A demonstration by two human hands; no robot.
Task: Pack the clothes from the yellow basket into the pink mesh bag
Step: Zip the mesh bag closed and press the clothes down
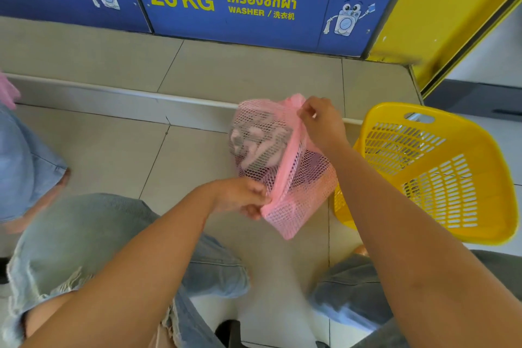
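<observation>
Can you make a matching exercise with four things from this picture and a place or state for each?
Things:
1. basket
2. bag
3. left hand
4. right hand

States:
A. pinches the bag's top end
B. tilted, no clothes seen inside
C. pinches the bag's near end
D. holds clothes

Pairs: 1-B, 2-D, 3-C, 4-A

This is a coin laundry. Blue panels (pixel 262 5) along the base of the machines carry yellow lettering, "20 KG" and "WASHER", with Thai and Chinese script and a cartoon washing machine (pixel 348 20). The floor (pixel 113 155) is pale tile with a raised step (pixel 113 93), and a yellow plastic laundry basket (pixel 440 223) sits on it.
</observation>
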